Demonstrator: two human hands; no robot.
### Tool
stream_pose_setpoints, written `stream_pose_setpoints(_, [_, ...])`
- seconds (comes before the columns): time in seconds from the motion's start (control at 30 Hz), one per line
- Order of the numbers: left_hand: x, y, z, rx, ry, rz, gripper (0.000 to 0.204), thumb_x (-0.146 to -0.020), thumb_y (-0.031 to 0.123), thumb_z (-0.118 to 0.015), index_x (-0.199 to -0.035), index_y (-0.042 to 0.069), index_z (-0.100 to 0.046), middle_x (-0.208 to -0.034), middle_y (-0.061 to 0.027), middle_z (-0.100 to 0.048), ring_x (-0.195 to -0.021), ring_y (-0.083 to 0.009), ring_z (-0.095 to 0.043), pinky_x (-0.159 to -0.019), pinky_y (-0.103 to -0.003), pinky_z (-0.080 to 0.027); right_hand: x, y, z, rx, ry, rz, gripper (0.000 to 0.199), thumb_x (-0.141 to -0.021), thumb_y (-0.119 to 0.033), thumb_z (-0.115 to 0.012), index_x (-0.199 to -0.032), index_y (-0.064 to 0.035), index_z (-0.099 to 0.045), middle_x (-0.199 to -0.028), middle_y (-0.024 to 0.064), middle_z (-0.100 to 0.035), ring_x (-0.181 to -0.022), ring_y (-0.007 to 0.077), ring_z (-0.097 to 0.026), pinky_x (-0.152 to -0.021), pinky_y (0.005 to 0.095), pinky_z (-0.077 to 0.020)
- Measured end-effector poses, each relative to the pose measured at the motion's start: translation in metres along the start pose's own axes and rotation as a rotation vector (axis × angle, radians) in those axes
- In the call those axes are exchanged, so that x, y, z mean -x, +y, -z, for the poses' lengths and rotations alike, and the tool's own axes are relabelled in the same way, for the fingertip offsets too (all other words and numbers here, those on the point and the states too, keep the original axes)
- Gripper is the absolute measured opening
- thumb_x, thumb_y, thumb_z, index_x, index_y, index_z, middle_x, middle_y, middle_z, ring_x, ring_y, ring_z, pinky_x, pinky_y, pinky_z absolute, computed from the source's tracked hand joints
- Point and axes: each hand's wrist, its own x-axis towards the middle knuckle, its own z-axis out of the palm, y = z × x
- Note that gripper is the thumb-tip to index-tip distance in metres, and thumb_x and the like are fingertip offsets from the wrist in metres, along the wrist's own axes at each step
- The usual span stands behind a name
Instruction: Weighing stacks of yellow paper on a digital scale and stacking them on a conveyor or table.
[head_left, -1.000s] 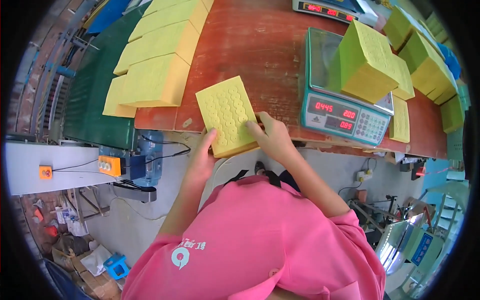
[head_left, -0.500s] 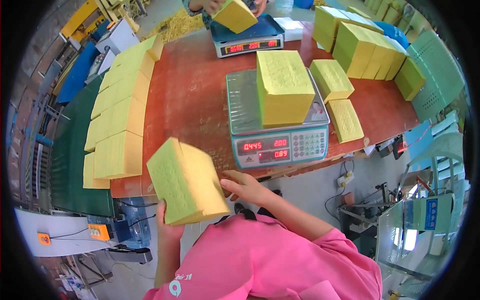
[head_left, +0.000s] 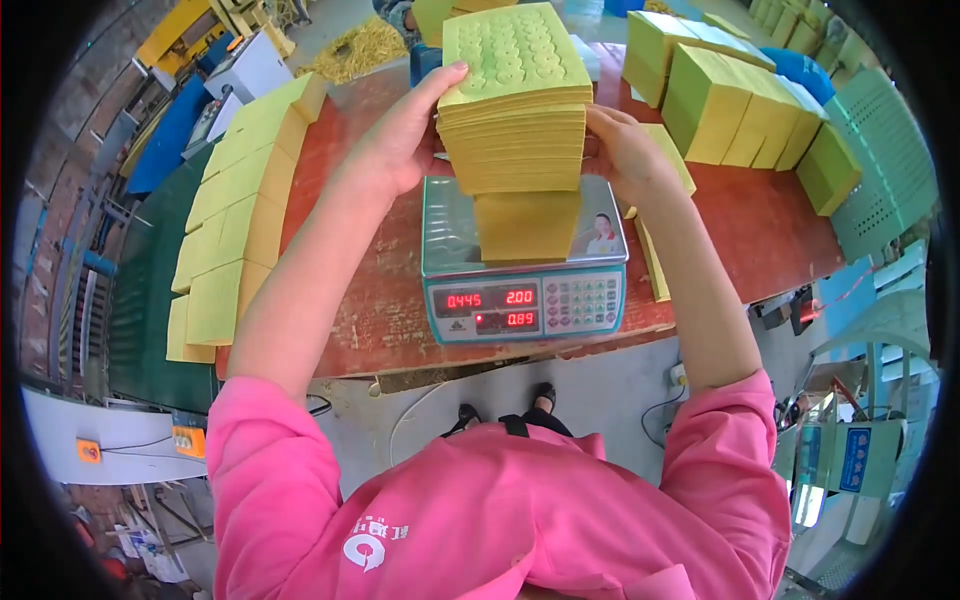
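Note:
Between my hands is a thick stack of yellow paper [head_left: 515,145], its embossed top face upward. My left hand [head_left: 405,135] grips its left side with the thumb at the top edge. On the opposite side my right hand [head_left: 622,155] is closed round the stack, its fingertips partly hidden. Directly beneath, another yellow paper stack [head_left: 527,228] stands on the pan of the teal digital scale [head_left: 530,305]. Whether the two stacks touch cannot be told. Red digits glow on the scale's front panel.
Rows of yellow paper stacks [head_left: 240,210] line the red table's [head_left: 370,300] left side; more stacks [head_left: 725,105] stand at the back right. Partly hidden behind my right arm are smaller bundles [head_left: 653,265]. At the far edge a co-worker's sleeve [head_left: 397,14] shows.
The paper stack has gone from the table's front edge, in my left hand, up over the scale. My right hand now grips it too. The scale's digits look the same.

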Motion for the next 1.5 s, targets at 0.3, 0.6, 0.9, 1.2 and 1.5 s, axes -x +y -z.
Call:
stream_pose_setpoints(0.3, [-0.008,-0.012,-0.008,-0.100,0.042,0.026,0.075,-0.082,0.064,-0.061,-0.134,0.012,-0.052,-0.126,-0.0091,-0.055,-0.111,-0.0224,-0.055,-0.085,-0.042,-0.048,-0.005,0.024,0.014,-0.019,0.011,-0.031,0.030,-0.096,-0.028,-0.057,-0.110,-0.0034,-0.066,-0.092,0.0022,-0.065,-0.070,0.0104,-0.059,-0.065,0.0250,-0.0461])
stream_pose_setpoints(0.6, [-0.010,-0.018,-0.004,-0.172,0.032,0.053,0.076,-0.080,0.065,-0.062,-0.133,0.012,-0.053,-0.121,-0.0091,-0.057,-0.107,-0.0222,-0.056,-0.084,-0.047,-0.050,0.008,0.027,0.009,-0.009,0.082,-0.035,0.034,-0.096,-0.030,-0.058,-0.115,-0.0028,-0.066,-0.092,0.0012,-0.065,-0.073,0.0101,-0.058,-0.066,0.0237,-0.0441])
stream_pose_setpoints(0.9, [-0.008,-0.028,0.002,-0.040,0.144,-0.040,0.069,-0.086,0.069,-0.050,-0.131,0.016,-0.057,-0.122,-0.0081,-0.061,-0.108,-0.0200,-0.055,-0.082,-0.045,-0.048,0.009,0.041,-0.005,0.235,0.200,0.069,0.045,-0.098,-0.038,-0.053,-0.122,-0.0017,-0.066,-0.109,0.0058,-0.068,-0.098,0.0168,-0.060,-0.084,0.0314,-0.0457])
stream_pose_setpoints(1.2, [-0.038,-0.131,-0.015,0.288,0.108,-0.164,0.054,-0.098,0.050,-0.049,-0.137,0.012,-0.049,-0.129,-0.0038,-0.056,-0.115,-0.0151,-0.055,-0.092,-0.032,-0.047,-0.008,0.092,0.021,-0.257,0.353,0.067,0.063,-0.100,-0.050,-0.045,-0.146,-0.0082,-0.042,-0.145,0.0089,-0.045,-0.127,0.0191,-0.044,-0.105,0.0387,-0.0344])
stream_pose_setpoints(1.5, [-0.078,-0.144,-0.037,0.526,0.040,-0.406,0.059,-0.098,0.051,-0.050,-0.138,0.008,-0.044,-0.126,-0.0037,-0.056,-0.114,-0.0153,-0.055,-0.094,-0.031,-0.048,-0.041,0.061,0.010,-0.188,0.143,-0.057,0.057,-0.100,-0.051,-0.043,-0.141,-0.0119,-0.050,-0.130,0.0040,-0.057,-0.114,0.0151,-0.054,-0.094,0.0302,-0.0444])
